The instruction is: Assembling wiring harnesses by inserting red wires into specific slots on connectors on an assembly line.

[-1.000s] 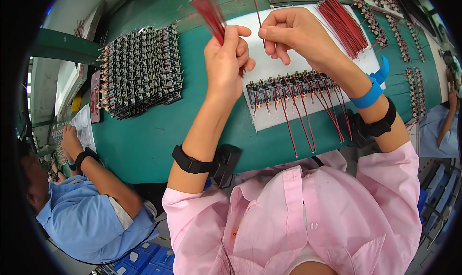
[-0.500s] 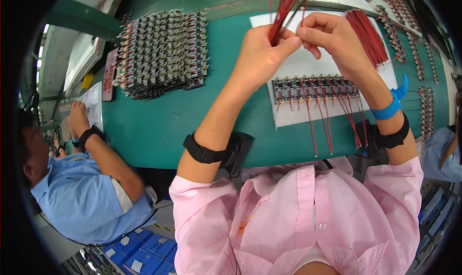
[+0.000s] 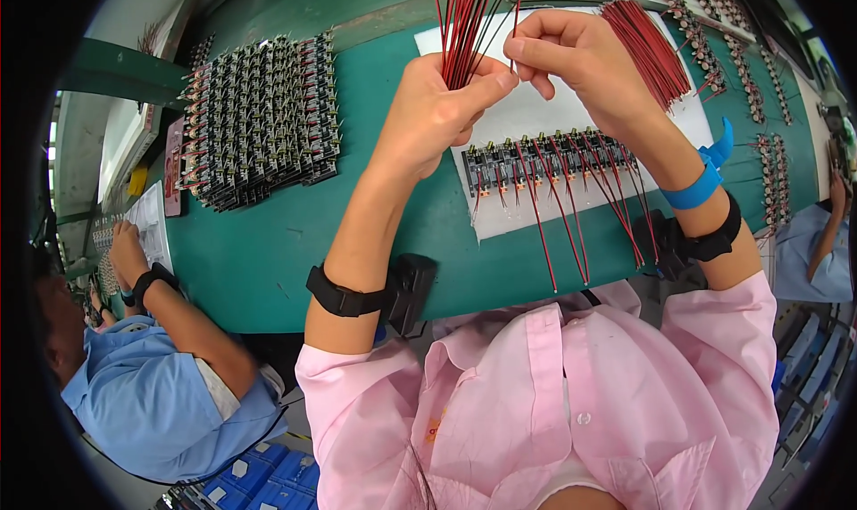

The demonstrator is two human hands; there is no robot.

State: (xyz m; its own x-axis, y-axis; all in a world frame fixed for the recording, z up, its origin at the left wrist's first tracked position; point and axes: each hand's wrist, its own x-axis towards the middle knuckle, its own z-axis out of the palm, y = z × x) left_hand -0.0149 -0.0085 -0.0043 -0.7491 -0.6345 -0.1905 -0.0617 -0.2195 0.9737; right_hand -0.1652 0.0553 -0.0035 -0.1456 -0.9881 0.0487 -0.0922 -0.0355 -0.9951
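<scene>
My left hand (image 3: 439, 108) is closed around a bundle of thin red and black wires (image 3: 462, 37), whose ends fan out upward. Right beside it, my right hand (image 3: 571, 56) pinches a single red wire (image 3: 516, 29) at the bundle's edge between thumb and forefinger. Below both hands, a strip of small circuit boards (image 3: 562, 159) lies on a white foam sheet (image 3: 486, 220). Several red wires run from that strip toward me over the sheet's near edge. A second pile of red wires (image 3: 644, 50) rests on the sheet beyond my right wrist.
A tall stack of circuit board strips (image 3: 259, 117) stands left on the green table (image 3: 268, 269). More board strips (image 3: 775, 184) lie along the right side. A co-worker in a blue shirt (image 3: 170, 394) sits at left; another person's blue sleeve (image 3: 812, 251) shows at right.
The wire bundle now fans out wider above my left hand. My right hand stays close to it, and the whole view has shifted slightly.
</scene>
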